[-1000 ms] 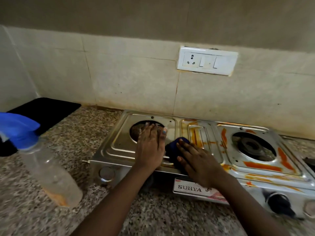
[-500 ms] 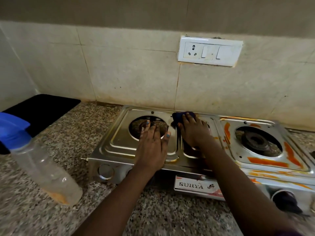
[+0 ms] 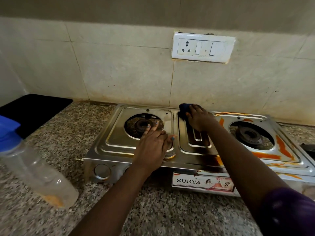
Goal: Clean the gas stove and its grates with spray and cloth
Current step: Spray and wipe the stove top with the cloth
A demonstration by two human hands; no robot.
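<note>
A steel two-burner gas stove [image 3: 105, 147] stands on the granite counter with no grates on it. Orange stains streak its right half around the right burner [image 3: 250, 135]. My left hand [image 3: 151, 147] lies flat on the stove's left panel, fingers straight and reaching over the rim of the left burner [image 3: 141, 125]. My right hand [image 3: 199, 120] presses a dark blue cloth [image 3: 184, 108] onto the back of the stove's middle panel. A clear spray bottle [image 3: 34, 169] with a blue head stands on the counter at the left.
A black mat [image 3: 34, 109] lies at the back left of the counter. A white socket and switch plate [image 3: 202, 47] is on the tiled wall behind the stove. A dark object [image 3: 309, 149] shows at the right edge. Speckled counter [image 3: 162, 215] runs along the front.
My right hand has slid the blue cloth from the front of the middle panel to its back edge. The left hand has stayed flat on the left panel.
</note>
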